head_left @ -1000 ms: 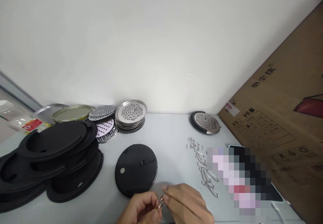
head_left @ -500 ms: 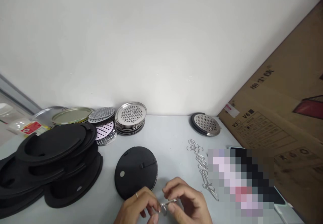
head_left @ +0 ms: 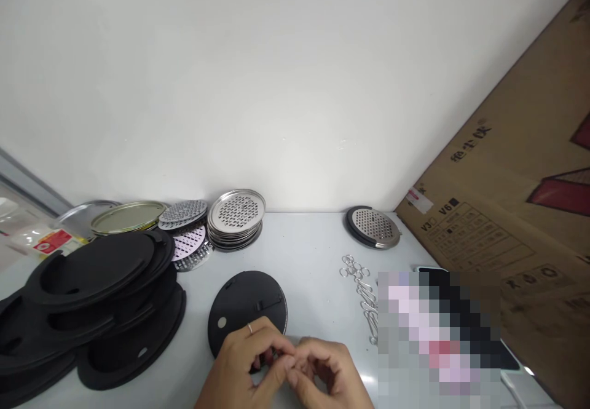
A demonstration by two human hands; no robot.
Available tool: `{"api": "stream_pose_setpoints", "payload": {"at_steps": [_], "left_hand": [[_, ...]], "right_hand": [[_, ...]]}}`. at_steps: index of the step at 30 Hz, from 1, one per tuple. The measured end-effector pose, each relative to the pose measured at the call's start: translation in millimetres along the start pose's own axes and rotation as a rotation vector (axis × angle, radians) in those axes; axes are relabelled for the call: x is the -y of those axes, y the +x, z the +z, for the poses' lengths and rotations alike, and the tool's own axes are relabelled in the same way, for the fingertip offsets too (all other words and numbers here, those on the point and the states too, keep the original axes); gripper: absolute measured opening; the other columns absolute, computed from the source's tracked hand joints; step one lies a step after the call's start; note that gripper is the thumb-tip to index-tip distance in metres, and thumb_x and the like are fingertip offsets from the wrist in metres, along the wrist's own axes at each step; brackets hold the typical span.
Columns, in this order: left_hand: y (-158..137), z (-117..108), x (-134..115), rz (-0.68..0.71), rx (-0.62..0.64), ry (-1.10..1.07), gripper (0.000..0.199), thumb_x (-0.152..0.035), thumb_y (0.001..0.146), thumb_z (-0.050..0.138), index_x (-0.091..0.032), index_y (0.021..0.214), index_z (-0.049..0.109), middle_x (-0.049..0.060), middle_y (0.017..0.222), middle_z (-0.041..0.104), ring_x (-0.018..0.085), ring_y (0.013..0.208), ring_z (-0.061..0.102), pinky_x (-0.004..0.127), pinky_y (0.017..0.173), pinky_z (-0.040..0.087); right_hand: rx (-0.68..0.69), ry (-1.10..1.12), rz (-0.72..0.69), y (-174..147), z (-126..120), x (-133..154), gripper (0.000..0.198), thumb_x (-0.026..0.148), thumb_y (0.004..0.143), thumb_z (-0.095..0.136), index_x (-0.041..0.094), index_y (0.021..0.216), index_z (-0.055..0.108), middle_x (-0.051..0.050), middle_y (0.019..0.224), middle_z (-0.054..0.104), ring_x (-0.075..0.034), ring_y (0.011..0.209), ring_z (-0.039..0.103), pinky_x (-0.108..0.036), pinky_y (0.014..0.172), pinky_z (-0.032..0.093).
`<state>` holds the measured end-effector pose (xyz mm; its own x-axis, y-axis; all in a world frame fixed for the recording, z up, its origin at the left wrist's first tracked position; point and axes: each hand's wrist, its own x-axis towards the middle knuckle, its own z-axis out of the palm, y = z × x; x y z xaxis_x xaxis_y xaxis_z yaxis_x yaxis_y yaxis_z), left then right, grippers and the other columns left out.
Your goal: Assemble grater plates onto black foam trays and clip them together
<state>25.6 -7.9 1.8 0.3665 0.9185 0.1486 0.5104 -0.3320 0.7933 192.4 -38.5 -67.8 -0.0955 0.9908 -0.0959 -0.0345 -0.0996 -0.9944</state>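
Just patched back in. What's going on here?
A person's left hand and right hand meet at the fingertips by the near edge of a black disc; anything pinched between them is hidden. Thin wire pieces lie clustered to the right, with a perforated metal disc in a black holder beyond. A stack of metal graters and piled black holders sit on the left.

On the table (head_left: 308, 246), stacked holders (head_left: 104, 264) lie left of the disc (head_left: 239, 301), wire clips (head_left: 367, 301) right, grater plates (head_left: 237, 211) behind.
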Motion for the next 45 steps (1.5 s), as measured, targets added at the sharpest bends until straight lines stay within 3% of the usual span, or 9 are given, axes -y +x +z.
{"api": "stream_pose_setpoints", "payload": {"at_steps": [4, 6, 8, 11, 15, 18, 22, 33, 45], "left_hand": [[8.7, -1.7, 3.8, -0.112, -0.010, -0.106, 0.013, -0.024, 0.090, 0.061, -0.025, 0.085, 0.073, -0.001, 0.074, 0.067, 0.012, 0.063, 0.061, 0.021, 0.058, 0.046], [15.4, -5.9, 6.4, -0.156, 0.010, -0.112, 0.015, -0.025, 0.092, 0.058, -0.026, 0.089, 0.073, -0.002, 0.078, 0.070, 0.012, 0.068, 0.063, 0.022, 0.062, 0.049], [23.0, -12.6, 11.8, -0.113, 0.032, -0.027, 0.019, -0.026, 0.096, 0.053, -0.028, 0.098, 0.072, -0.001, 0.088, 0.072, 0.014, 0.078, 0.067, 0.026, 0.072, 0.053], [33.1, -23.7, 25.2, -0.017, -0.036, 0.221, 0.025, -0.027, 0.093, 0.056, -0.029, 0.116, 0.067, 0.002, 0.114, 0.072, 0.023, 0.107, 0.065, 0.039, 0.095, 0.052], [38.7, -27.7, 41.2, -0.001, -0.004, 0.409, 0.059, -0.027, 0.077, 0.073, -0.027, 0.134, 0.056, 0.006, 0.139, 0.060, 0.031, 0.128, 0.054, 0.051, 0.108, 0.045], [38.4, -21.1, 44.0, 0.050, 0.072, 0.423, 0.054, -0.025, 0.077, 0.072, -0.028, 0.130, 0.059, 0.006, 0.135, 0.063, 0.030, 0.125, 0.056, 0.051, 0.109, 0.044], [37.8, -12.8, 42.5, 0.089, 0.026, 0.450, 0.044, -0.021, 0.083, 0.063, -0.025, 0.127, 0.060, 0.007, 0.126, 0.068, 0.029, 0.118, 0.060, 0.054, 0.107, 0.043], [36.8, -10.7, 42.4, 0.101, 0.069, 0.482, 0.046, -0.019, 0.089, 0.056, -0.023, 0.134, 0.056, 0.007, 0.129, 0.064, 0.027, 0.121, 0.056, 0.054, 0.110, 0.037], [35.8, -9.6, 42.2, 0.115, 0.055, 0.462, 0.046, -0.024, 0.090, 0.056, -0.022, 0.135, 0.056, 0.005, 0.129, 0.066, 0.027, 0.122, 0.054, 0.052, 0.112, 0.032]], "right_hand": [[-0.055, -0.079, -0.014, 7.4, -5.1, 6.8, 0.040, 0.057, 0.085, 0.066, 0.018, 0.091, 0.073, -0.003, 0.069, 0.064, -0.017, 0.063, 0.057, -0.028, 0.063, 0.046], [-0.020, -0.159, -0.023, 14.3, -9.2, 16.8, 0.036, 0.052, 0.088, 0.063, 0.018, 0.085, 0.073, -0.002, 0.067, 0.061, -0.016, 0.062, 0.053, -0.026, 0.060, 0.043], [0.042, -0.249, -0.044, 23.7, -13.2, 28.7, 0.035, 0.045, 0.093, 0.057, 0.017, 0.075, 0.070, 0.000, 0.062, 0.056, -0.014, 0.058, 0.047, -0.025, 0.056, 0.038], [-0.013, -0.426, -0.078, 39.7, -16.4, 41.9, 0.034, 0.038, 0.095, 0.053, 0.017, 0.072, 0.067, 0.002, 0.060, 0.053, -0.012, 0.056, 0.044, -0.023, 0.053, 0.034], [-0.074, -0.601, -0.131, 57.8, -13.1, 43.8, 0.032, 0.031, 0.095, 0.051, 0.018, 0.068, 0.064, 0.002, 0.059, 0.057, -0.013, 0.056, 0.048, -0.023, 0.055, 0.035], [-0.067, -0.641, -0.145, 65.7, -7.8, 39.6, 0.030, 0.026, 0.094, 0.051, 0.019, 0.068, 0.063, 0.002, 0.060, 0.059, -0.013, 0.057, 0.050, -0.023, 0.055, 0.035], [-0.030, -0.707, -0.152, 68.5, -2.8, 35.1, 0.030, 0.023, 0.095, 0.049, 0.020, 0.068, 0.062, 0.002, 0.060, 0.060, -0.013, 0.055, 0.050, -0.023, 0.054, 0.034], [0.045, -0.958, -0.207, 69.3, 3.5, 38.7, 0.026, 0.020, 0.097, 0.040, 0.022, 0.072, 0.047, 0.001, 0.065, 0.057, -0.014, 0.055, 0.048, -0.027, 0.057, 0.029], [0.217, -1.147, -0.200, 75.0, 4.4, 47.2, 0.019, 0.011, 0.095, 0.038, 0.020, 0.084, 0.052, -0.002, 0.072, 0.062, -0.015, 0.054, 0.052, -0.029, 0.056, 0.027]]}}
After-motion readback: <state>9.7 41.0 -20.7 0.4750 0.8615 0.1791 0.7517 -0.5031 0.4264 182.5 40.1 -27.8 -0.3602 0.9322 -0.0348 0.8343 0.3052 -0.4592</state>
